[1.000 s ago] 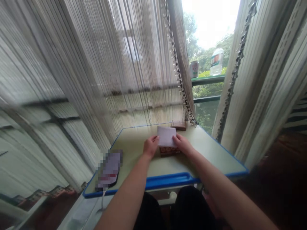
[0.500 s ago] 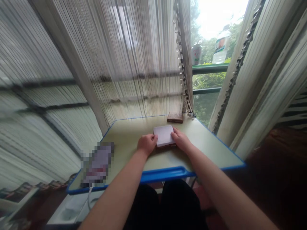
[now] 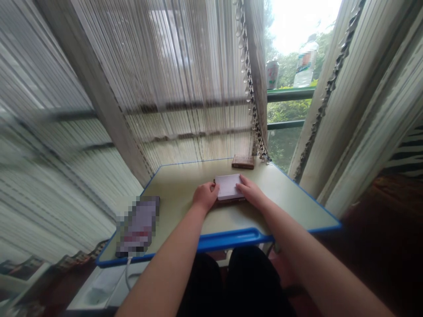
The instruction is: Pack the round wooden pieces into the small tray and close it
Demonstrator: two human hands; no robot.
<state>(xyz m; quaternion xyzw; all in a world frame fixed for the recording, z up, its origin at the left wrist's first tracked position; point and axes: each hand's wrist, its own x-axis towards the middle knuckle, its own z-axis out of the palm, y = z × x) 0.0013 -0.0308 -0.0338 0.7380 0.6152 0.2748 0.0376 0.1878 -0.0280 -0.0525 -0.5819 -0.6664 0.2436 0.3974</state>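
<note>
A small white-topped box [image 3: 228, 186] with a brown base lies flat on a pale green table with a blue rim [image 3: 228, 240]. My left hand [image 3: 205, 196] is curled against the box's left edge, thumb on its corner. My right hand [image 3: 251, 192] presses on the box's right side with fingers together over the lid. Both hands grip the box between them.
A second small brown box [image 3: 243, 161] sits at the table's far edge by the curtain. A blurred-out phone-like object [image 3: 139, 225] with a cable lies at the left front corner. Sheer curtains hang behind; a can [image 3: 272, 75] and a bottle [image 3: 306, 66] stand on the window rail.
The white lid was held tilted up a second ago; it has come down flat onto the brown base. Both hands stayed on its sides.
</note>
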